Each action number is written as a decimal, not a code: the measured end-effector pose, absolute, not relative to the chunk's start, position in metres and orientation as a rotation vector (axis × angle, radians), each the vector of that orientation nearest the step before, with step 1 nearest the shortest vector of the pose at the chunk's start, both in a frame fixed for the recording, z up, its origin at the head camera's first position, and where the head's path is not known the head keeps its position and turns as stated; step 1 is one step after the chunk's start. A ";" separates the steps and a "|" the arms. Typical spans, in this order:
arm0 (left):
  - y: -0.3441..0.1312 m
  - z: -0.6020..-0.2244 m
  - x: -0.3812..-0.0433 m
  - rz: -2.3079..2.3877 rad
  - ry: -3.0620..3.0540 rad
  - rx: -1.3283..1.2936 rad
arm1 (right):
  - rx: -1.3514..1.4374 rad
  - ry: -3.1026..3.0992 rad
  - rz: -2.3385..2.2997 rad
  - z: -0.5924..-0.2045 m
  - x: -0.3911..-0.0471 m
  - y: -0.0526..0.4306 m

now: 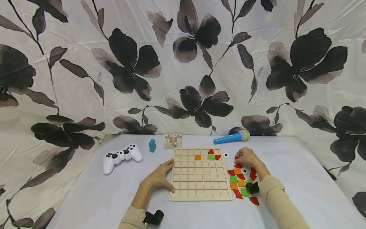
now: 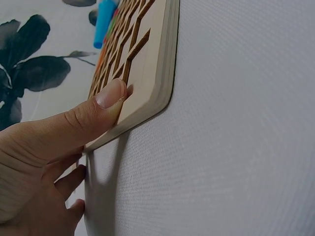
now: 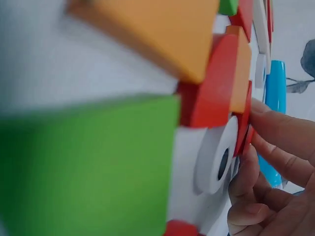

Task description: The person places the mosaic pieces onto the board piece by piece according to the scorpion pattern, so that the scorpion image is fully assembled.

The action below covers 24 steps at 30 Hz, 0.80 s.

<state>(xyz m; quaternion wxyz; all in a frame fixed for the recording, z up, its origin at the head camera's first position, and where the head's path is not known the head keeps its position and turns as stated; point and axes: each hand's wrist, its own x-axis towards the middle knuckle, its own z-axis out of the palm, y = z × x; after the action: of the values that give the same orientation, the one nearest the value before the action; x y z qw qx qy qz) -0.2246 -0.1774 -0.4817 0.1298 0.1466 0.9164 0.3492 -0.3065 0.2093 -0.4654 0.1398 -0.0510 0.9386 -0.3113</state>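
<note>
My left hand (image 1: 160, 175) rests at the left side of a wooden grid board (image 1: 200, 199). Its thumb (image 2: 110, 96) presses on the near-left corner's rim, and the fingers reach along the side edge. Set in the board's far rows are an orange square (image 1: 198, 157), a green square (image 1: 211, 157) and two red quarter-round pieces (image 1: 210, 151). To the right of the board, my right hand (image 1: 248, 158) pinches a red piece (image 1: 236, 157) at the far end of the loose pieces; the fingers hide most of its shape. A white disc with a black centre (image 3: 211, 162) lies close by.
Loose red, orange and green pieces (image 1: 241, 183) lie scattered along the board's right side. Another white disc (image 1: 226, 155) lies near its far-right corner. Behind are a pattern card (image 1: 172, 141) and a blue microphone (image 1: 228, 138). A teal block (image 1: 152, 145) and white game controller (image 1: 123, 156) stand left.
</note>
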 end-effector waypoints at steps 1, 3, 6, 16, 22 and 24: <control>-0.177 -0.482 -0.225 1.017 2.661 0.427 | -0.135 2.703 -0.902 -0.466 -0.307 0.208; -0.177 -0.482 -0.225 1.020 2.660 0.428 | -0.106 2.674 -0.901 -0.465 -0.308 0.206; -0.177 -0.482 -0.226 1.019 2.661 0.426 | -0.101 2.651 -0.886 -0.463 -0.310 0.205; -0.178 -0.483 -0.226 1.004 2.660 0.410 | -0.471 2.791 -1.010 -0.455 -0.319 0.182; -0.179 -0.483 -0.226 1.009 2.650 0.436 | -0.630 2.751 -1.068 -0.452 -0.324 0.144; -0.179 -0.483 -0.227 1.012 2.650 0.436 | -0.666 2.744 -1.062 -0.454 -0.325 0.132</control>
<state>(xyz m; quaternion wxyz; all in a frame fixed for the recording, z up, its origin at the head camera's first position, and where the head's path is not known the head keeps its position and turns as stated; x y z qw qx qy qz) -0.2265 -0.1788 -0.4834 0.1354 0.1505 0.9148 0.3494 -0.3249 0.1322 -0.4539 0.0622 -0.2202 0.9079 -0.3512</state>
